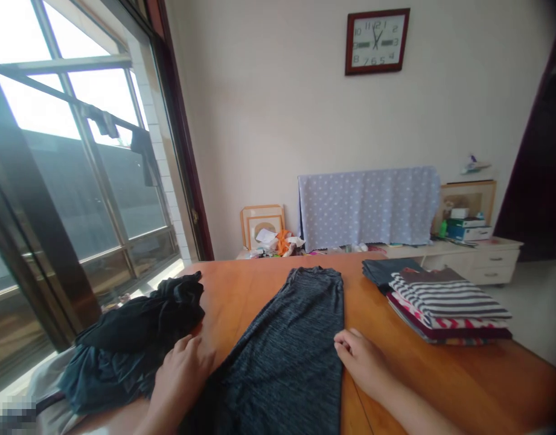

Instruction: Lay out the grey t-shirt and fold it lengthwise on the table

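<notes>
A dark grey heathered garment [296, 344] lies lengthwise on the wooden table, narrow at its far end and wider toward me. Its near end runs out of view. My right hand [361, 359] is at the garment's right edge, fingers curled and pinched on the cloth there. To the left of the garment is my left hand [180, 365], slightly blurred, its fingers loosely bent and apart with no cloth seen in them. It hovers between the garment and a heap of dark crumpled clothes [142, 332].
A stack of folded clothes [450, 302], striped on top, sits on the table [241, 302] at right, beside folded dark cloth [386, 272]. Behind stands a low white cabinet [497, 260] with a polka-dot cloth [368, 208] above it. A window [101, 151] is at left.
</notes>
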A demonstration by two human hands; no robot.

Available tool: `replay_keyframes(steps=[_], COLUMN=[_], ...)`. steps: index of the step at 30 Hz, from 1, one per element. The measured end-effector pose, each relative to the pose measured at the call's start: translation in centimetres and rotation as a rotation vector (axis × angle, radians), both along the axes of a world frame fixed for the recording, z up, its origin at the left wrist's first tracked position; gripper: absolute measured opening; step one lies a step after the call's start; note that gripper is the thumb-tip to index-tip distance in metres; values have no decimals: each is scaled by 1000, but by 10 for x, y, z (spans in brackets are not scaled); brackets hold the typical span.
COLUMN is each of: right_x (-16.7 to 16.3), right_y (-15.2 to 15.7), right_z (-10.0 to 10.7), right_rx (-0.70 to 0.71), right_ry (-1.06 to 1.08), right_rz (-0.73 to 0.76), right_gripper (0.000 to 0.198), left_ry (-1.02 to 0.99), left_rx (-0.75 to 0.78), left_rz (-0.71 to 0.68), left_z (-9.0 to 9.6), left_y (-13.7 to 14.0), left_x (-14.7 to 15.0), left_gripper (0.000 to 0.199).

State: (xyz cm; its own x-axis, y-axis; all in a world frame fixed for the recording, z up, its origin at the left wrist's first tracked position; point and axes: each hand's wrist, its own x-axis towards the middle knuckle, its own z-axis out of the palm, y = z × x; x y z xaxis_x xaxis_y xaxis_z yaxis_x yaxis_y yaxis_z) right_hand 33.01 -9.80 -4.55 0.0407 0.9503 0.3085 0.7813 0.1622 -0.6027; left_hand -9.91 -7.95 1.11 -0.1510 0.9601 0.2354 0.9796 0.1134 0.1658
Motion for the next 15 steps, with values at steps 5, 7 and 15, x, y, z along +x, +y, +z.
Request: replay_keyframes(steps=[5, 7, 15], right_x=[-2, -3, -7], right_y=[-3, -5, -12], right_z=[5, 5, 13], right_rx=[3, -2, 13], right_ry=[-38, -68, -158], right_rz=[-31, -48, -71], right_gripper=[20, 19, 16], left_ry=[-176, -194, -26], left_rx=[-7, -159, -295], left_rz=[-427, -551, -510], left_z=[8, 7, 15], left_y=[-94, -120, -146], left_x=[84, 112, 156], left_gripper=[51, 58, 25])
